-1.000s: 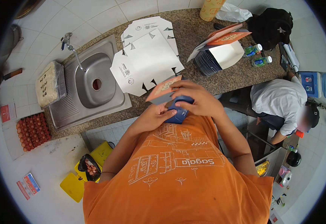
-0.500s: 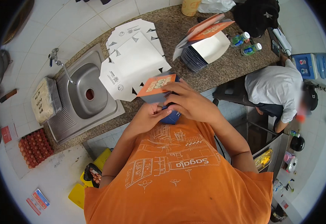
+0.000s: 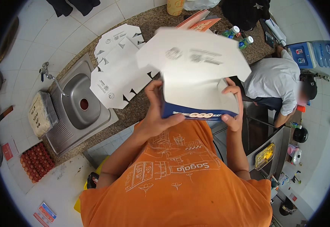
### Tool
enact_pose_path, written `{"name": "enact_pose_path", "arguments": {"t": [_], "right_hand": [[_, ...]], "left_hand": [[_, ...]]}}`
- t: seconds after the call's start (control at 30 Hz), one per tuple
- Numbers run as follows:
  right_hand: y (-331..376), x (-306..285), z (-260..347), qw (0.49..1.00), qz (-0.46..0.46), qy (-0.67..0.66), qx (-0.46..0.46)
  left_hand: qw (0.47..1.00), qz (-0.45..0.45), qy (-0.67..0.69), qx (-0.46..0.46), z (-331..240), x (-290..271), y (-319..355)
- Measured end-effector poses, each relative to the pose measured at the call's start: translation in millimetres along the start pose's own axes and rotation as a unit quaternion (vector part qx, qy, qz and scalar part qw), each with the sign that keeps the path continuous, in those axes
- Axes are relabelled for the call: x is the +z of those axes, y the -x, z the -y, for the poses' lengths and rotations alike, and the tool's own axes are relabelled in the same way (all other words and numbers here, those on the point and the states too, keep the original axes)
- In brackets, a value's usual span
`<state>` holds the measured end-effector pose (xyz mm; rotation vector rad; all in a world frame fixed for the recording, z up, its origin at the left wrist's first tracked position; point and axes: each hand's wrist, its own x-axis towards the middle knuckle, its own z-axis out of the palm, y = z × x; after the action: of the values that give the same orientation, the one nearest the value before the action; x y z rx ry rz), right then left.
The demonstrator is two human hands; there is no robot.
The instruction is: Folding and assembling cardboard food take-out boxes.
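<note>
Blue-and-white carton (image 3: 193, 90), lying opened, gripped between both hands (image 3: 155, 117) (image 3: 236, 115).

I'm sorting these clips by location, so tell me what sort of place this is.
Likely a small commercial kitchen, judging by the stainless-steel sink, the rows of eggs, and the open takeaway-style carton near flat white carton blanks.

White and cream lettering is borne by the dark blue side of the takeaway box (image 3: 199, 94), and its raised white flap (image 3: 214, 45) is printed with a round emblem and blurred lines. Dark print is carried by the flat white cartons (image 3: 125, 75) and wrapped pale pack (image 3: 40, 117), white lettering (upside down here) by the orange T-shirt (image 3: 180, 193).
</note>
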<state>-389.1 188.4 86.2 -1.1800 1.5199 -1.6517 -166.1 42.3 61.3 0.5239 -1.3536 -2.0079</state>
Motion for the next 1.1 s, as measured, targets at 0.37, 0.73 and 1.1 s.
{"name": "enact_pose_path", "arguments": {"t": [0.37,0.73,1.1], "right_hand": [[-33.1,27.0,-15.3,0.923,-0.124,0.361,0.050],[-176.0,45.7,-82.6,0.803,0.161,0.571,-0.062],[-193.1,67.6,-78.7,0.717,0.252,0.642,-0.098]], "left_hand": [[0.888,0.114,-0.354,0.270,73.3,17.5,-103.8],[0.709,0.159,-0.608,0.319,89.0,-59.5,-140.2],[0.749,0.187,-0.577,0.265,85.7,-55.4,-137.4]]}}
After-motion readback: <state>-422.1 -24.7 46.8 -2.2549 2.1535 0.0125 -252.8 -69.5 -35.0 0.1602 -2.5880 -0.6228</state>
